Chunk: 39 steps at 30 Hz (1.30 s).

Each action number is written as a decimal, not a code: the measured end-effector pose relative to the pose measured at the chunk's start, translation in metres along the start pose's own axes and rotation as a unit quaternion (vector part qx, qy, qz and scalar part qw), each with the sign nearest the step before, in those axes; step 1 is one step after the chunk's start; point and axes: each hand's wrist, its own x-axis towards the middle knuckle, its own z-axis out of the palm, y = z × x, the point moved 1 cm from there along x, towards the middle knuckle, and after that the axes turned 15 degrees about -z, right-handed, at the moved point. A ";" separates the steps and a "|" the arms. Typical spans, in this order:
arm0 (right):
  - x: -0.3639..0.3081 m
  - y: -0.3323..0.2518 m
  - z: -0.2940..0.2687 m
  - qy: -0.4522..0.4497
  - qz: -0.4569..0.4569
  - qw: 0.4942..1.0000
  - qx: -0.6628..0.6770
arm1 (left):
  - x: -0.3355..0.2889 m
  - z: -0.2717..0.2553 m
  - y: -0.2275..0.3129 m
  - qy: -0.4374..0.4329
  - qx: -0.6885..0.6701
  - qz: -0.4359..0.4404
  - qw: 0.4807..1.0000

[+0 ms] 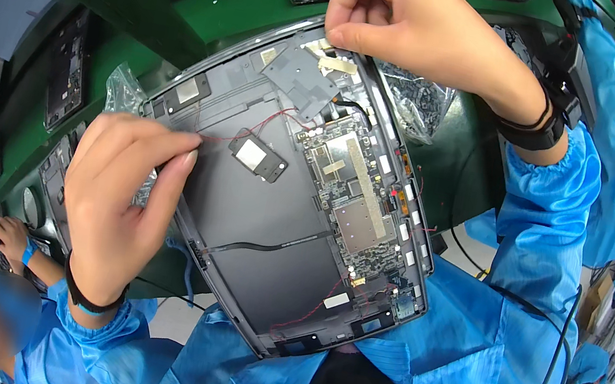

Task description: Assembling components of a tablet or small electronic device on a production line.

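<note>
In front of me lies an opened tablet-like device with a dark grey casing [255,211], tilted in view. Thumb and index finger of my left hand [114,191] are pinched at the casing's left side, on a thin red wire [223,136]. That wire runs to a small black speaker-like module [269,165] with a white label, loose inside the casing. At the far top corner my right hand [402,28] is closed, its fingertips against cream tape strips [338,67]; what they pinch is hidden. Below the tape sits a grey metal plate [304,83]. A circuit board [351,200] fills the right side.
A black cable [265,248] crosses the casing. Clear plastic bags [413,104] lie beyond its right edge and at its left. Other dark device shells [68,72] rest on the green bench [215,15]. A co-worker's hand [10,237] shows at lower left, another's blue sleeve at right.
</note>
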 end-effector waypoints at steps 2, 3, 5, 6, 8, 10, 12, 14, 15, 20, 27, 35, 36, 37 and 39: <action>-0.004 -0.005 0.002 0.007 0.001 1.000 0.005 | -0.012 -0.003 -0.005 -0.005 -0.011 -0.012 1.000; -0.005 -0.006 0.001 0.010 0.008 0.999 -0.033 | -0.018 -0.003 -0.014 0.035 -0.021 -0.077 0.996; -0.010 -0.017 0.005 0.012 0.036 0.996 -0.083 | -0.033 0.005 -0.034 0.100 -0.029 -0.208 0.973; -0.011 -0.013 0.009 0.008 0.035 0.996 -0.083 | -0.041 0.016 -0.050 0.101 -0.031 -0.211 0.972; -0.013 -0.007 0.017 0.018 -0.047 0.970 -0.239 | -0.056 0.046 -0.086 0.114 0.013 -0.283 0.952; -0.003 -0.011 0.019 0.004 -0.062 0.973 -0.220 | -0.081 0.057 -0.101 0.098 0.130 -0.205 0.965; 0.002 -0.014 0.023 -0.029 -0.018 0.979 -0.200 | -0.106 0.086 -0.117 0.057 0.078 -0.218 0.971; -0.008 -0.007 0.018 -0.024 0.012 0.985 -0.172 | -0.094 0.105 -0.110 0.045 0.087 -0.209 0.973; -0.013 -0.004 0.015 -0.017 0.036 0.990 -0.133 | -0.090 0.109 -0.113 0.047 0.081 -0.207 0.974; -0.017 -0.001 0.003 0.026 0.058 0.997 -0.040 | -0.089 0.106 -0.111 0.011 -0.012 -0.193 0.981; -0.023 -0.021 0.003 0.037 0.010 0.995 -0.089 | -0.081 0.111 -0.125 -0.021 -0.079 -0.171 0.982; -0.026 -0.033 -0.002 0.083 -0.039 0.988 -0.125 | -0.077 0.094 -0.112 0.073 -0.048 -0.200 0.976; -0.025 -0.032 -0.002 0.083 -0.073 0.985 -0.133 | -0.076 0.091 -0.111 0.102 -0.049 -0.221 0.969; -0.024 -0.030 -0.001 0.077 -0.096 0.982 -0.143 | -0.076 0.088 -0.110 0.113 -0.033 -0.218 0.969; -0.022 -0.032 -0.003 0.056 -0.109 0.979 -0.161 | -0.076 0.084 -0.107 0.103 -0.035 -0.228 0.967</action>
